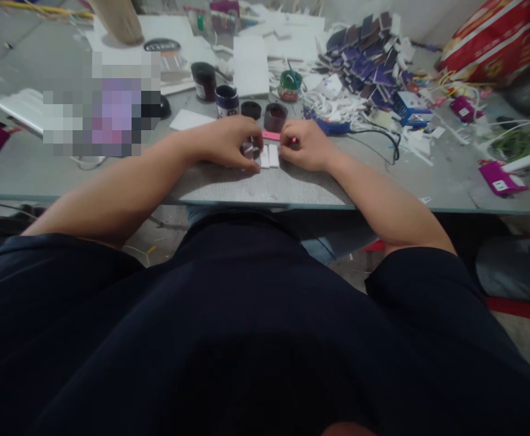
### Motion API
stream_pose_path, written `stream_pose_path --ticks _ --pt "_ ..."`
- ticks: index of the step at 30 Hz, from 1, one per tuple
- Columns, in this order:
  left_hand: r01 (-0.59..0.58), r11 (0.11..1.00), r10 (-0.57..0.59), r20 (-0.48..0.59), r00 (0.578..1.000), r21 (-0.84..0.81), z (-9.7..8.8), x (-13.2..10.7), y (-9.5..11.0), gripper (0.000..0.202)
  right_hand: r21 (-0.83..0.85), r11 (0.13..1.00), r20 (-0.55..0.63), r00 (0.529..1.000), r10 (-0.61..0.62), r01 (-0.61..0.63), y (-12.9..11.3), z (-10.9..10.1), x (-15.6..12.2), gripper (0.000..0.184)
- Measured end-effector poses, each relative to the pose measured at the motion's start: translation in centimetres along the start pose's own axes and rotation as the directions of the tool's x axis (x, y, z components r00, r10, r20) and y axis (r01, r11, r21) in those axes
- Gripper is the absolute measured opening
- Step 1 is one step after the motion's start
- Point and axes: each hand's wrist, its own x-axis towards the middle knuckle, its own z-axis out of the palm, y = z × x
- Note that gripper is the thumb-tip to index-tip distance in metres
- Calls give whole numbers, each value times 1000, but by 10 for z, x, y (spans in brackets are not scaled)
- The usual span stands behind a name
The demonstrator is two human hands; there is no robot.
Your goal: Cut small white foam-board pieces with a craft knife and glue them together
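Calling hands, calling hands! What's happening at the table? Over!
Left hand, right hand flanking white pieces. Pieces side by side on table. Pink strip just beyond.

On the table point(219, 189), strips point(273, 156) between the hands point(229, 143), jars point(227, 103) behind.

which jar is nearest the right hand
The dark jar just beyond the pink strip; the green jar and all others stand farther from the right hand.
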Motion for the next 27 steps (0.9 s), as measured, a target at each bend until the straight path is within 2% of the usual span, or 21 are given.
stream_pose_path --ticks 5,11,17,21,27 --pt "34 999 -34 3 999 0 1 3 -6 111 32 999 35 999 14 -15 6 -3 0 46" --pt "16 1000 -16 20 1000 -2 -3 1 -2 108 35 997 72 995 62 -65 -3 -10 -2 39" --pt "-14 1000 15 21 1000 -7 -6 -3 -6 101 23 1000 85 996 14 -16 0 -9 -3 37" --pt "-28 999 30 53 998 -33 -7 -3 -11 110 31 999 89 996 18 -21 2 -9 -3 37" --pt "8 1000 -7 41 999 -15 -5 1 -16 108 53 998 85 996 32 -37 2 -10 -4 38"
